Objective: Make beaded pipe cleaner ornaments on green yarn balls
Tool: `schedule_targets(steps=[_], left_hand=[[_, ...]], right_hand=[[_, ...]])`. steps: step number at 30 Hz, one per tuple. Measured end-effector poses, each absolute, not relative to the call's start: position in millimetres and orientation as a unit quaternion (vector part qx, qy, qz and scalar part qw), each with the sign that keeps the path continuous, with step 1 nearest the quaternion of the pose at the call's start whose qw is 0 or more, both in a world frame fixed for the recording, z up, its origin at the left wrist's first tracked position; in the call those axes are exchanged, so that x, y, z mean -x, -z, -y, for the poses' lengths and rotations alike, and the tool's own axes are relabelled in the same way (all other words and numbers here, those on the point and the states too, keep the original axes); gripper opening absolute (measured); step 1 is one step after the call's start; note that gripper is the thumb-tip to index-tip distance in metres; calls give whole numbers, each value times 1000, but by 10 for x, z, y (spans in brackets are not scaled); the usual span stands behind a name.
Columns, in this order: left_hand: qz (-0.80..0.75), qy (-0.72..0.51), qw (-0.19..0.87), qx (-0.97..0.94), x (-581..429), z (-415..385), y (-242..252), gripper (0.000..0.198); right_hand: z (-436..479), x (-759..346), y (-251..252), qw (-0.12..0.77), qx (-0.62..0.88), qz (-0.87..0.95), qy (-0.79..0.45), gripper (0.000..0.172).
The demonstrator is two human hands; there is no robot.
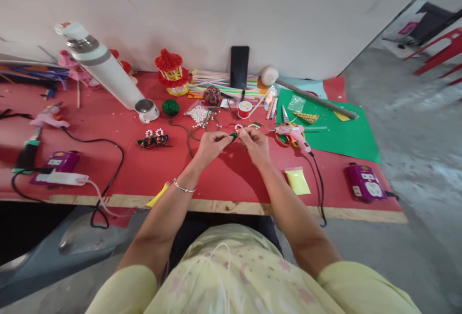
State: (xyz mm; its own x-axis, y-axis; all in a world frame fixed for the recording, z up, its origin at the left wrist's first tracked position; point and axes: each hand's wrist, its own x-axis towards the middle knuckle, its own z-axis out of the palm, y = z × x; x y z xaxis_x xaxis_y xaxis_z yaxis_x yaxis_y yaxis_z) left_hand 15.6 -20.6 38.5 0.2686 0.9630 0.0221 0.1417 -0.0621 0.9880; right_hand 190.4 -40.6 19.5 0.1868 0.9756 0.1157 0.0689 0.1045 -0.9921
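Note:
My left hand (211, 146) and my right hand (255, 144) meet over the middle of the red table (151, 169). Both are pinched on a small green yarn-wrapped piece (234, 135) held between them, with green yarn trailing back to a green yarn ball (170, 107). A small ring of white beads (238, 127) lies just behind my fingers. A finished beaded yarn piece (153, 139) lies to the left of my left hand. A bag of white beads (198, 113) is further back.
A pink glue gun (296, 133) with black cord and orange scissors (283, 133) lie right of my hands on green paper (339, 131). A white bottle (101, 66), metal cup (146, 110), phone (239, 67), red thread spool (245, 109), power strip (59, 178) and yellow packet (297, 181) also sit here.

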Motion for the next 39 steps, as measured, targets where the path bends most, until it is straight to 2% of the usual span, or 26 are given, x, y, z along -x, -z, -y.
schedule_targets(steps=[4, 7, 18, 23, 30, 39], left_hand=[[-442, -416, 489, -626, -183, 203, -344, 18], [-433, -439, 486, -620, -186, 197, -326, 16], [-447, -473, 509, -563, -169, 194, -355, 17], [-422, -469, 513, -582, -177, 198, -356, 19], [-455, -467, 482, -585, -180, 195, -350, 19], [-423, -500, 417, -630, -199, 191, -322, 13]], right_hand=[[419, -1891, -220, 504, 542, 556, -378, 48], [427, -1913, -223, 485, 530, 585, -376, 45], [519, -1926, -323, 509, 486, 549, -450, 41], [491, -1918, -303, 505, 512, 559, -413, 36], [527, -1861, -296, 597, 498, 544, -315, 33], [581, -1826, -333, 577, 506, 602, -223, 29]])
